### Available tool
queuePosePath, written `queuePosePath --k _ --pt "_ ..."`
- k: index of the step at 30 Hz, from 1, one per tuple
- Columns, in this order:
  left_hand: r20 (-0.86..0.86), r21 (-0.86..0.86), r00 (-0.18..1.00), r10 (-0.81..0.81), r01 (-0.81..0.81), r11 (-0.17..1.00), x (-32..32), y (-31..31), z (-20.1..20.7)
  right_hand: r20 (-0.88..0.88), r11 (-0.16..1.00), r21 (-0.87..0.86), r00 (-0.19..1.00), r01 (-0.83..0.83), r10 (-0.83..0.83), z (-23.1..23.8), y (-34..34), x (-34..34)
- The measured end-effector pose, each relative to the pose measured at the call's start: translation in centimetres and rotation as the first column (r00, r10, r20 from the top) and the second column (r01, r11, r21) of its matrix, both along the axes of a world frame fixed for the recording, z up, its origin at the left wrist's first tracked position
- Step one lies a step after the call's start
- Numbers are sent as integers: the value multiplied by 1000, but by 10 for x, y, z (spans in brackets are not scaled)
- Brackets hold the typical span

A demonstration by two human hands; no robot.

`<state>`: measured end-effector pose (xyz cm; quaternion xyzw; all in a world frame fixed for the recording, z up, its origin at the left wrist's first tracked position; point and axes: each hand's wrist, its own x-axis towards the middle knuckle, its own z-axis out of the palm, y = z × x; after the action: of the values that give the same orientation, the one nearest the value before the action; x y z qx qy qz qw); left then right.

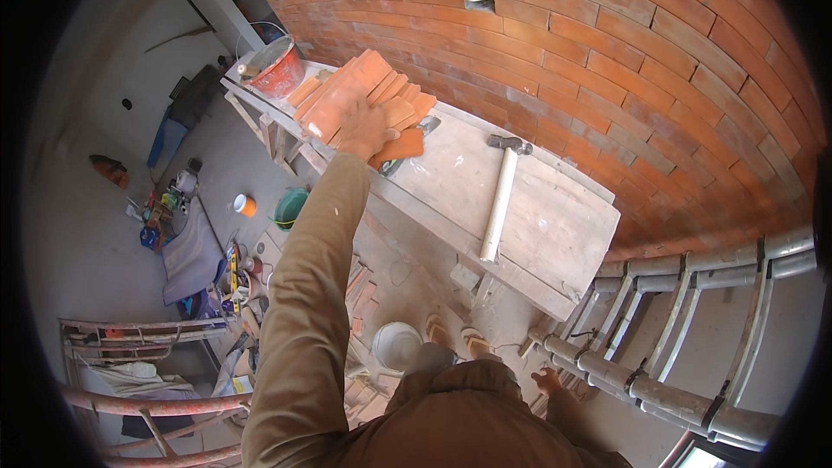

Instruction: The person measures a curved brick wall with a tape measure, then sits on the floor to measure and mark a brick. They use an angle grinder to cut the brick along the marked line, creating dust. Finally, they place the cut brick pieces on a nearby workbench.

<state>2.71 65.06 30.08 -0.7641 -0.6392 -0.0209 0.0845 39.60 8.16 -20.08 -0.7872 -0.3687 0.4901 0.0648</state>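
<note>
My left hand reaches out over a pile of terracotta tile pieces on a plank platform. Its thumb stands apart from the blurred fingers, which lie over the top of the pieces; no piece looks lifted. Beside the pile, a partly covered green object shows under one tile. A hammer with a pale handle and dark head rests on the boards to the right. Down by my side, near the ladder, my right hand hangs with fingers apart and nothing visible in it.
The dusty plank platform runs along a brick wall with an opening holding a conduit. A red bucket stands at its left end. A metal ladder is at right. Below are a white bucket and a green bucket.
</note>
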Motion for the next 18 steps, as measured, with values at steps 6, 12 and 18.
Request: queuePosePath --k 6,12,18 --pt "301 349 938 -174 61 935 -33 -24 -48 -45 999 -53 999 -2 -1 4 6 6" --pt "28 497 957 -288 237 835 -20 -59 -72 -2 993 -80 997 -81 81 4 28 -5" --pt "-299 370 942 -152 261 892 15 -27 -92 2 987 140 997 -82 82 -26 62 5"
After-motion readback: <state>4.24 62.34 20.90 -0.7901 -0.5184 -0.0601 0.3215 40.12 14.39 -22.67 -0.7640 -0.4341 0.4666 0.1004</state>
